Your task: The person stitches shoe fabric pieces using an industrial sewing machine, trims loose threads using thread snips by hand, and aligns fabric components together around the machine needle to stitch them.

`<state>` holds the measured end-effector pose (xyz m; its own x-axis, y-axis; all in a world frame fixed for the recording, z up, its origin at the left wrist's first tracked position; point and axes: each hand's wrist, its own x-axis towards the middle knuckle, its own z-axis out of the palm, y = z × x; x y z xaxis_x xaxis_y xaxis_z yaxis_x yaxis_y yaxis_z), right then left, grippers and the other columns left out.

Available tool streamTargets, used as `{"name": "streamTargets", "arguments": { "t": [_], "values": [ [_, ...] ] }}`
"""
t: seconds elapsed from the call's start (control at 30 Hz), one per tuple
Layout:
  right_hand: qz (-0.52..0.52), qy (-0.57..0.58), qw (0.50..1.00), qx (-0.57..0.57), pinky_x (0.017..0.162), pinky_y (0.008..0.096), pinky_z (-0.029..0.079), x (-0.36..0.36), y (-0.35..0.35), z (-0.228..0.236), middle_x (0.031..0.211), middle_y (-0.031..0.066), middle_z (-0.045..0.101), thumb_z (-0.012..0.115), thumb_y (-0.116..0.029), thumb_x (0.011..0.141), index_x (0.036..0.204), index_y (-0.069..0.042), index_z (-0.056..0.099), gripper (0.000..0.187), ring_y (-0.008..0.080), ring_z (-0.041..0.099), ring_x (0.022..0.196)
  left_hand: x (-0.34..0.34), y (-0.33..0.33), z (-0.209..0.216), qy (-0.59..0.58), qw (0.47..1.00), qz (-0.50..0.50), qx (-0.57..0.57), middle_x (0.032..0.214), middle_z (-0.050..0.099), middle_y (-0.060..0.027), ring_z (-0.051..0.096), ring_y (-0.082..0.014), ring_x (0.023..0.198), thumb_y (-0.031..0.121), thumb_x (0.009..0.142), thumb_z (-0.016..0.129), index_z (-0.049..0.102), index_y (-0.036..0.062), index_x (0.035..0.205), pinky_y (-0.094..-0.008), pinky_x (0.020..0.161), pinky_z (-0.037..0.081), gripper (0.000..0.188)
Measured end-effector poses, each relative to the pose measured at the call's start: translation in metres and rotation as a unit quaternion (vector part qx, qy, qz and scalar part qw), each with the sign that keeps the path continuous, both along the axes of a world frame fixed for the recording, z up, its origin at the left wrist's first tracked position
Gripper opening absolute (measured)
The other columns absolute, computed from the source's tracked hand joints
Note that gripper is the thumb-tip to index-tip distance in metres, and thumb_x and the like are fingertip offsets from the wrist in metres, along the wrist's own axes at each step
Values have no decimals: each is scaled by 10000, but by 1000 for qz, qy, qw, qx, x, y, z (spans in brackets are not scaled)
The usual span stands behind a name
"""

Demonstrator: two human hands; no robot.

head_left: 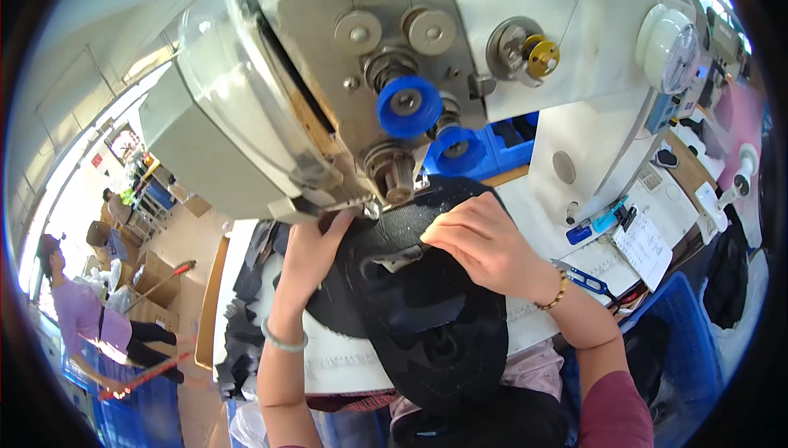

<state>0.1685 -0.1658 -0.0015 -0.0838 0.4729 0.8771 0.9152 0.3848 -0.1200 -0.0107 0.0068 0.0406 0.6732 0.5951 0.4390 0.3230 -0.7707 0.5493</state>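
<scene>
A black cap (435,317) of cloth with a mesh-like patch lies under the head of a white sewing machine (566,29), its rounded end hanging over the table edge toward me. My left hand (318,249) is closed on the cap's left edge close to the needle area, with some fingertips hidden. On the other side, my right hand (492,247) pinches the cloth, thumb and forefinger pressed together. A pale strip (400,262) shows in a fold between my hands. Metal parts of the machine hide the exact stitching spot.
Dark cloth scraps (243,337) lie along the table's left side. Blue thread snips (584,279), a written sheet (644,244) and a blue crate (677,349) are at right. A blue bin (513,138) stands behind the machine. Another person (90,317) stands at far left.
</scene>
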Motion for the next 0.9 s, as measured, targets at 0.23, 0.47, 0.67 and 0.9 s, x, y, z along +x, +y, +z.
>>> {"name": "streamTargets", "arguments": {
  "t": [0.23, 0.47, 0.67, 0.9],
  "values": [
    [75, -116, 981, -135, 747, 338, 435, -33, -61, 6, 990, 24, 648, 648, -79, 709, 952, -71, 688, 247, 181, 613, 919, -68, -80, -80, -141, 941, 45, -305, 702, 467, 15, 412, -46, 667, 87, 904, 627, 501, 18, 872, -205, 593, 347, 148],
    [-13, -26, 970, -240, 908, 357, 439, -36, -89, -84, 1195, 97, 604, 644, -97, 816, 1072, -22, 643, 267, 232, 560, 1102, -55, -83, -126, -7, 994, 108, -2, 909, 557, -126, 534, -253, 840, 69, 819, 683, 575, -3, 971, -338, 780, 442, 200],
    [-462, 28, 858, -222, 874, 428, 413, 25, -153, -113, 1040, 139, 593, 618, -135, 869, 1105, 20, 609, 283, 314, 539, 985, -43, -106, -114, 21, 1000, -14, 8, 999, 545, -99, 568, -228, 834, 40, 820, 655, 589, 16, 1091, -311, 723, 472, 280],
    [-422, 90, 885, -174, 733, 364, 436, 38, -147, -131, 898, 140, 576, 498, -151, 966, 969, 18, 556, 179, 267, 544, 813, -18, -103, -116, 35, 998, -42, 32, 893, 507, -96, 536, -215, 703, 98, 822, 681, 579, 7, 989, -305, 663, 462, 216]
  ]
}}
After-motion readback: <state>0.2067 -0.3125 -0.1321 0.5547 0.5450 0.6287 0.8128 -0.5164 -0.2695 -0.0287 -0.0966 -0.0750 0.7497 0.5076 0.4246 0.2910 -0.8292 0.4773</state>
